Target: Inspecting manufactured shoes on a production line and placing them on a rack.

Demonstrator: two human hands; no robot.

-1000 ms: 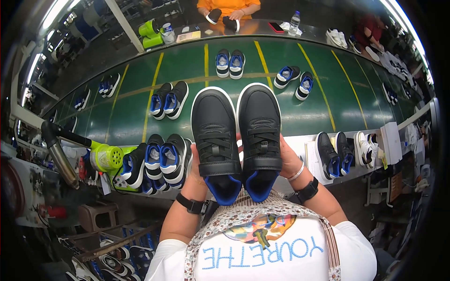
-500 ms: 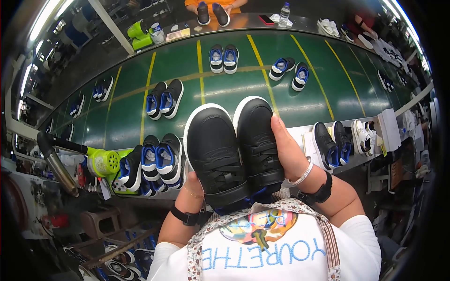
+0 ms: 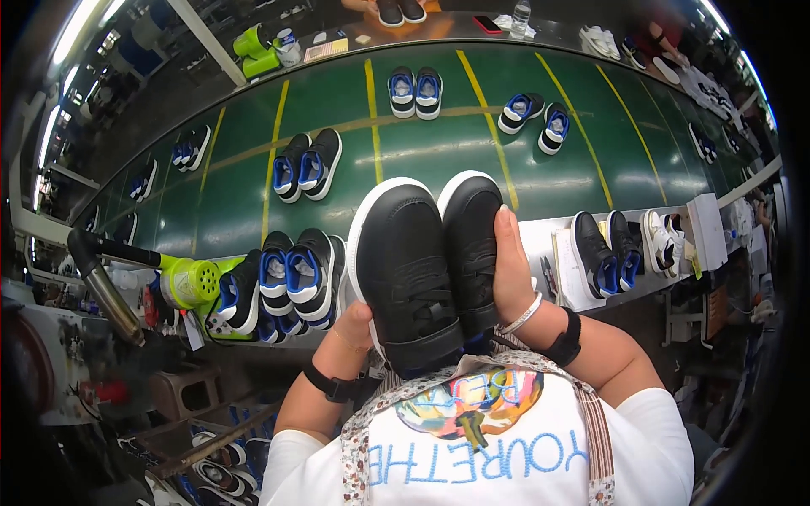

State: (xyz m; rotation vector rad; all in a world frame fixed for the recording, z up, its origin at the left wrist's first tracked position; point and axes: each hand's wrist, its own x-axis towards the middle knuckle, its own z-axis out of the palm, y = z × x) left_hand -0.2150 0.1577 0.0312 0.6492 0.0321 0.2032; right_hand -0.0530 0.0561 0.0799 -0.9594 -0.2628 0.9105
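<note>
Head cam: biggest thing here is the green belt point(image 3: 232, 223), curving right across with yellow stripes over it. Past its far edge runs a long table point(image 3: 447, 28), and along its near edge, over to the right, there's a white ledge point(image 3: 537, 234).

Off the belt's near edge toward the left sits a lime green blower point(image 3: 191, 282) with a bent metal pipe point(image 3: 118, 308). Between that blower and the held shoes, a bunch of black shoes with blue linings point(image 3: 308, 274) is packed together, also at the belt's near edge. More black pairs point(image 3: 319, 164) are spread out on the belt itself.

Now the shoes in hand: left shoe point(image 3: 401, 253) and right shoe point(image 3: 472, 240), both black with white soles, held up just on the near side of the belt, toes pointing at it. The left one partly covers the right one, so I can't tell if they touch.

Left hand point(image 3: 354, 329) grips the left shoe's outer side, thumb showing, other fingers hidden. Right hand point(image 3: 511, 282) clasps the right shoe's outer side, what shows of it lying straight along the upper.

Little stuff beyond the belt: a bottle point(image 3: 521, 17) and a red phone point(image 3: 487, 24).
</note>
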